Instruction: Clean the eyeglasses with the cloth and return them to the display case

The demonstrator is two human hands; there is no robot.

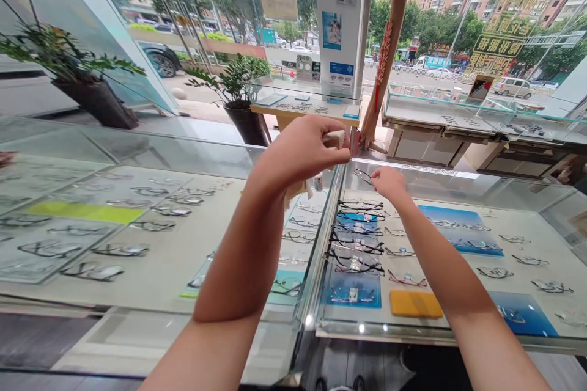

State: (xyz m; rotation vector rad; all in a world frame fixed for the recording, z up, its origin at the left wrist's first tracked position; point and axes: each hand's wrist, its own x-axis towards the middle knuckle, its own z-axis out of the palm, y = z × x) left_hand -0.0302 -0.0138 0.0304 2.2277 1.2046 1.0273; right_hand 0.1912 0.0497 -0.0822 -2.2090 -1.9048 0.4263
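My left hand [316, 143] is closed around a cream cloth with a zigzag edge [297, 193], held above the glass counter; part of the cloth shows between thumb and fingers and part hangs below the wrist. My right hand [389, 183] pinches a pair of glasses [362, 176] at the far end of the right-hand counter top. Nearer to me, a column of dark-framed glasses [358, 245] runs along the left side of that counter. A small bottle [318, 181] appears just beyond my left forearm, partly hidden.
More glasses fill the left glass showcase [220, 311] and the right one, which also has blue display cards [463, 229]. A yellow case [416, 304] lies near the front edge. Beyond are a potted plant [243, 107], a wooden post [389, 43] and further showcases [458, 101].
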